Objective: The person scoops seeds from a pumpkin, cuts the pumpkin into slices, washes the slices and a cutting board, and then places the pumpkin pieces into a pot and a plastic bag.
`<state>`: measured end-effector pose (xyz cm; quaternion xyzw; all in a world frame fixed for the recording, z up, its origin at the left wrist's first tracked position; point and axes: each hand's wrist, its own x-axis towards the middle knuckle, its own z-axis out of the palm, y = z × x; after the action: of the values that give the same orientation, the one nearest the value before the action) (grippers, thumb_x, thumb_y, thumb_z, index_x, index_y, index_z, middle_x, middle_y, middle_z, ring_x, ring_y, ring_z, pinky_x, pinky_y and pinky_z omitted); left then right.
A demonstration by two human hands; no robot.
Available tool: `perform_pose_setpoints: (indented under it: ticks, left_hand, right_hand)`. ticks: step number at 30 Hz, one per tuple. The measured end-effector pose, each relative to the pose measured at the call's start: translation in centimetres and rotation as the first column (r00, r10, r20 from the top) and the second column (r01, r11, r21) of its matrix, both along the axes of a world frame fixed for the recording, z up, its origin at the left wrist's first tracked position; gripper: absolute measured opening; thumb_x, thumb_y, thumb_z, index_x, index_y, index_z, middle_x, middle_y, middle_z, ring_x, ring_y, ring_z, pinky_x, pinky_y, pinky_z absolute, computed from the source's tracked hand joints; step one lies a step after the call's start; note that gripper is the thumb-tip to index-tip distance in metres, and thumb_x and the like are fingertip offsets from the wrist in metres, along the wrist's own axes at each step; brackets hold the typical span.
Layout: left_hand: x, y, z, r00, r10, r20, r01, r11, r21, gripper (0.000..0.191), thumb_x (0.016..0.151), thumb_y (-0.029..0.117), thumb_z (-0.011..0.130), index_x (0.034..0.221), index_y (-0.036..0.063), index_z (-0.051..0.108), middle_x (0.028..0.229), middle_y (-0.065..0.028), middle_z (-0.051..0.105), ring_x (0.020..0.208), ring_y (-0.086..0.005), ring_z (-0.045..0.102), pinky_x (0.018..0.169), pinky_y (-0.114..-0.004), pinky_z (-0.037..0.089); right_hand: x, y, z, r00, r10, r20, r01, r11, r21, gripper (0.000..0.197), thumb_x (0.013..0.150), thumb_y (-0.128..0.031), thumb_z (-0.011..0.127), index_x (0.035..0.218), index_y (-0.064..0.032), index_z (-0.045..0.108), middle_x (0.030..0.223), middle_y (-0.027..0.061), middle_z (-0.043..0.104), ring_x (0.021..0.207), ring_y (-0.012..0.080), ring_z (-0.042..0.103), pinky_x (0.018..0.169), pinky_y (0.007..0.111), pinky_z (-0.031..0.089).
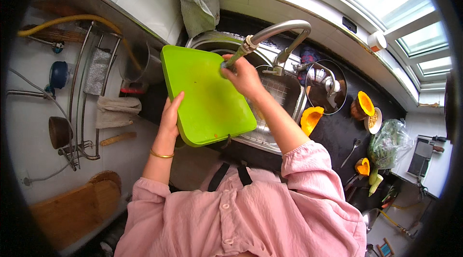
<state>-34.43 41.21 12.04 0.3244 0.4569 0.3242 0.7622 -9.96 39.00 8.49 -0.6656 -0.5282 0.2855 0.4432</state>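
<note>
My left hand [171, 114] grips the left edge of a bright green plastic tray or board [208, 94] with raised rims, its thumb lying on the face. The green piece is tilted over the left part of a stainless steel sink [300, 97]. With my right hand [240, 76] I hold the end of a hose-like extension [238, 54] on the curved metal faucet [285, 27], close above the green surface. Small specks lie on that surface. Whether water is flowing cannot be told. A wire rack [275, 90] shows in the sink's right basin.
Right of the sink are a pumpkin piece [311, 119], a glass lid [325, 87], a halved pumpkin [362, 105], a small bowl [373, 121], a spoon [351, 152] and bagged vegetables [389, 144]. A cloth [199, 7] stands behind the sink; a metal rack [83, 94] is at left.
</note>
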Motion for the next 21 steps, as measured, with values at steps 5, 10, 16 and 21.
perform_pose_setpoints:
  ticks: [5,10,16,21]
  left_hand:
    - [0.6,-0.3,0.7,0.998,0.031,-0.050,-0.032,0.999,-0.020,0.037,0.096,0.020,0.051,0.129,0.0035,0.043,0.120,-0.0079,0.055,0.106,-0.0179,0.055,0.085,-0.031,0.048]
    - [0.2,0.2,0.6,0.998,-0.010,-0.057,0.007,0.999,-0.042,0.038,0.095,0.023,0.053,0.126,0.0031,0.047,0.115,-0.0064,0.058,0.101,-0.0167,0.057,0.082,-0.030,0.048]
    - [-1.4,1.3,0.0,0.994,-0.099,-0.033,0.095,0.989,-0.117,0.034,0.094,0.025,0.055,0.119,0.0016,0.053,0.109,-0.0063,0.061,0.095,-0.0157,0.060,0.079,-0.029,0.049]
    - [-1.3,1.2,-0.1,0.998,-0.059,-0.032,0.055,0.992,-0.114,0.033,0.095,0.024,0.054,0.118,0.0017,0.054,0.107,-0.0067,0.062,0.094,-0.0162,0.061,0.079,-0.028,0.049]
  right_hand:
    - [-4.6,1.3,0.5,0.899,-0.040,-0.437,0.034,0.999,-0.021,0.040,0.086,-0.020,0.066,0.117,-0.0002,0.053,0.101,0.0120,0.065,0.093,0.0182,0.062,0.081,0.031,0.049]
    - [-4.3,1.2,0.3,0.904,-0.128,-0.408,0.112,0.992,-0.063,0.039,0.086,-0.021,0.066,0.117,-0.0014,0.053,0.101,0.0111,0.065,0.092,0.0183,0.061,0.082,0.030,0.047]
    - [-4.7,1.5,-0.1,0.872,-0.161,-0.462,0.156,0.987,-0.049,0.037,0.087,-0.024,0.065,0.115,-0.0024,0.054,0.100,0.0103,0.064,0.092,0.0174,0.061,0.083,0.030,0.047]
    - [-5.5,1.4,0.1,0.836,-0.179,-0.519,0.176,0.983,-0.056,0.039,0.084,-0.028,0.066,0.109,0.0000,0.056,0.094,0.0150,0.066,0.086,0.0239,0.064,0.078,0.035,0.048]
